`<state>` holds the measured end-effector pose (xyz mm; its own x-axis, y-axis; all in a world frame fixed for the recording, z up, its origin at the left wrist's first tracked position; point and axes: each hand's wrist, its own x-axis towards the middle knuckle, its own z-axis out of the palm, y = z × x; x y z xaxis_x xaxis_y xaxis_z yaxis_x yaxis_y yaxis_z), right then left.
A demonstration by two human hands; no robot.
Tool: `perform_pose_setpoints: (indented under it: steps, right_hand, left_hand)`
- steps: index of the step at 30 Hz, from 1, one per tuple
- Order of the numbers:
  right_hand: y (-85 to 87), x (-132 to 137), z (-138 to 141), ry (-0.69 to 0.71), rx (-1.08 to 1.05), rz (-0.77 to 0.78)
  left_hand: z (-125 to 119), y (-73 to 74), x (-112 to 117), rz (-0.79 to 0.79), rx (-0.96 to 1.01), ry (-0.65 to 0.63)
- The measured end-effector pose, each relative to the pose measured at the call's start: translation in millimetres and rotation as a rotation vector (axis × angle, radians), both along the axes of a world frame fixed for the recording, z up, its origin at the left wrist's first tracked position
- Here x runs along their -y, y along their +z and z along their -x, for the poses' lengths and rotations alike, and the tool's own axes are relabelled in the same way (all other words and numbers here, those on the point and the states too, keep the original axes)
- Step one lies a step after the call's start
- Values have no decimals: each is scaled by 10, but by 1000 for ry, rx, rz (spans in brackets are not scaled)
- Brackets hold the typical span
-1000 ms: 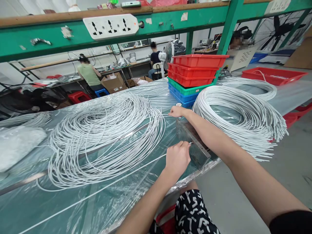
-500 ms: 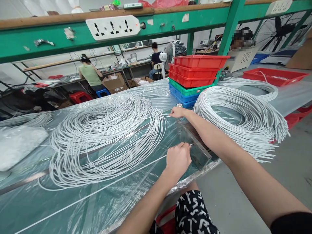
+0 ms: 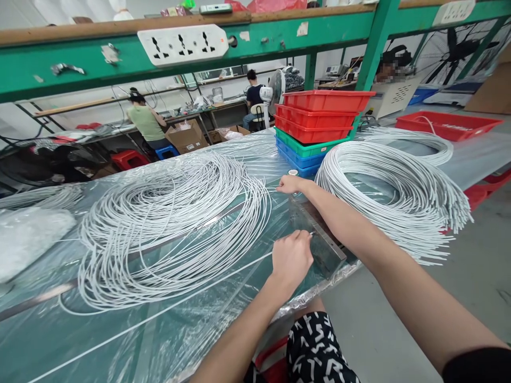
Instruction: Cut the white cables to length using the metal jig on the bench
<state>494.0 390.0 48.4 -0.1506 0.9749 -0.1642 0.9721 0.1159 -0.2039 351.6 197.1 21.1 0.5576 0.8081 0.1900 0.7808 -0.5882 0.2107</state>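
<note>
A white cable [image 3: 159, 311] runs slantwise over the worktop [image 3: 223, 314] from the lower left and passes into the grip of the left hand [image 3: 293, 259]. The fingers are curled tight around it; a short pale tip pokes out beyond them, pointing at the face of a metal block [image 3: 325, 250]. Whether that tip touches the block cannot be told.

The right hand [image 3: 290, 184] is farther away, past the far end of the block, its grip narrowed on a thin white strand beside the large loose coil [image 3: 175, 229]. This coil lies left of both hands, over a metal strip [image 3: 43, 299]. Just beyond the right hand stands a small white roll [image 3: 293, 172].

To the right of the right forearm is a neater bundle [image 3: 383, 197] of white cable, its cut ends fanned toward the worktop's edge. Behind the hands rises a stack of trays [image 3: 319, 118], red over green over blue. A cloudy plastic bag [image 3: 34, 239] sits at the far left, and a power strip [image 3: 182, 44] is fixed to the green beam [image 3: 259, 41] overhead.
</note>
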Motion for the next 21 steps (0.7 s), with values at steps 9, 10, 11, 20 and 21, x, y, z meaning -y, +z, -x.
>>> perform_pose_setpoints:
  steps: [9, 10, 11, 20, 21]
  right_hand:
    - [27, 14, 2, 6, 8, 14]
    - [30, 18, 3, 9, 9, 12]
    - [32, 22, 5, 9, 10, 9]
    - [24, 16, 7, -3, 16, 25]
    - [29, 19, 9, -4, 18, 28]
  left_hand:
    - [-1, -13, -3, -6, 3, -9]
    - [0, -14, -2, -5, 2, -9]
    - [1, -14, -1, -4, 2, -9]
    - [6, -22, -10, -26, 10, -11]
    - [6, -24, -10, -25, 10, -11]
